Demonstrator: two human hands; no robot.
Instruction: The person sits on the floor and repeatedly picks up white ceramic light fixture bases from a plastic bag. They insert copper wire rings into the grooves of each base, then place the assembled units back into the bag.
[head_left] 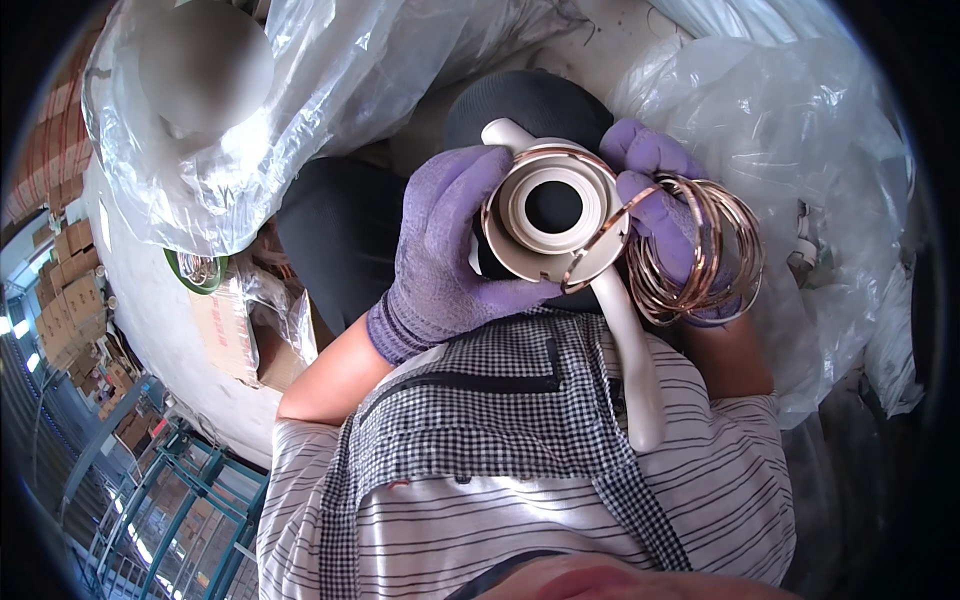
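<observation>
My left hand (440, 250), in a purple knit glove, grips a cream round plastic part (553, 215) with a dark centre hole and a long white handle (632, 350) hanging toward my chest. My right hand (665, 205), also gloved in purple, carries a bunch of several copper-coloured rings (705, 255) looped over its fingers. It holds one copper ring (600, 250) tilted against the rim of the cream part. Another copper ring (555, 152) sits around the part's upper rim.
A large clear plastic bag (230, 110) holding a white rounded piece lies at the upper left. More clear plastic bags (800, 150) fill the right. A cardboard box (235, 320) and a green tape roll (200, 272) sit at the left. Stacked cartons line the far left.
</observation>
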